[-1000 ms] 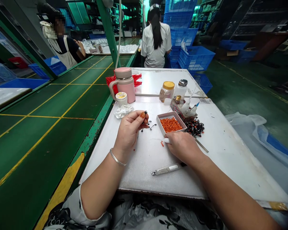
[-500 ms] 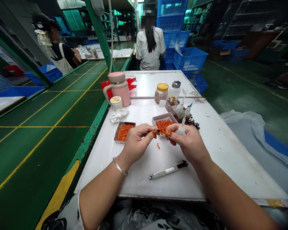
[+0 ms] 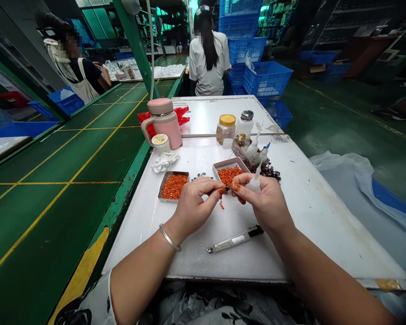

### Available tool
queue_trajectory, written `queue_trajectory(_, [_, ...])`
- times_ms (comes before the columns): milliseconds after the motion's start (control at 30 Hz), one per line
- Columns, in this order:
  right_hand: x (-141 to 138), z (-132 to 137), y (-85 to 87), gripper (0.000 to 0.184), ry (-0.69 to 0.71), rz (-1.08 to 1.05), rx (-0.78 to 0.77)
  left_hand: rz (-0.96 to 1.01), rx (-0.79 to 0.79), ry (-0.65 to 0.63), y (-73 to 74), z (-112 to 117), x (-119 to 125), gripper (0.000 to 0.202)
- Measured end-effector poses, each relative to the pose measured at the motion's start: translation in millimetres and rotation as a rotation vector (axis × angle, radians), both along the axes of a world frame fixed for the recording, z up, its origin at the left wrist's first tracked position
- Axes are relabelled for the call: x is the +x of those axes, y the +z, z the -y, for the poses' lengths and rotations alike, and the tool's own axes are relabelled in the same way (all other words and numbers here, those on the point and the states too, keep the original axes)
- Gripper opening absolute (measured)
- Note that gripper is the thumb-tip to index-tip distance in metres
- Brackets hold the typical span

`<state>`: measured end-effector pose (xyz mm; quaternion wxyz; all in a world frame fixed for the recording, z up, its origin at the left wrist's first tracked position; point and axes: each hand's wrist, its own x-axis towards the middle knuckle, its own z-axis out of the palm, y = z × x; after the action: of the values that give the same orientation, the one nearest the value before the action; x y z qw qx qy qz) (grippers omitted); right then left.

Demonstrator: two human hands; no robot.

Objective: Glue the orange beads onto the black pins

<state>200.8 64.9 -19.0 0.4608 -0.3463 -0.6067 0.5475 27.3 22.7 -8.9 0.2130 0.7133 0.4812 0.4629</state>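
Observation:
My left hand (image 3: 198, 198) is closed, thumb and forefinger pinching a small black piece (image 3: 227, 188). Right beside it, my right hand (image 3: 265, 196) is closed round a small white squeeze bottle (image 3: 255, 184) with a thin nozzle pointing up. The right thumb and forefinger pinch together at the black piece; whether something tiny sits between them I cannot make out. Orange-brown stains mark the fingertips. Just beyond the hands is a box (image 3: 230, 171) of small orange pieces. A second box (image 3: 174, 186) of them lies left of my left hand. A few loose orange bits (image 3: 221, 205) lie below the fingers.
A utility knife (image 3: 235, 239) lies near the table's front. Farther back stand a pink mug (image 3: 167, 124), a yellow-lidded jar (image 3: 226, 129) and a tray of bottles (image 3: 245, 153). Black pieces (image 3: 270, 172) are heaped at right. A green conveyor (image 3: 71, 198) runs along the left.
My fingertips have come closer together, the right ones now at the black piece. The view has shifted slightly, and some black bits show beyond my left hand.

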Motion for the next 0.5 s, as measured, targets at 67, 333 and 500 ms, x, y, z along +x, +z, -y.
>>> queue_trajectory(67, [0.0,0.4,1.8,0.023,-0.010,0.038,0.022,-0.014,0.005,0.004,-0.1,0.2,0.0,0.015])
queue_trajectory(333, [-0.7,1.7,4.8,0.022,-0.030,0.117,0.073,-0.082,0.065,0.018,-1.8,-0.4,-1.3,0.014])
queue_trajectory(500, [-1.5,1.2,5.3,0.021,-0.030,0.128,0.084,-0.213,0.167,0.032,-3.0,0.3,-2.7,0.014])
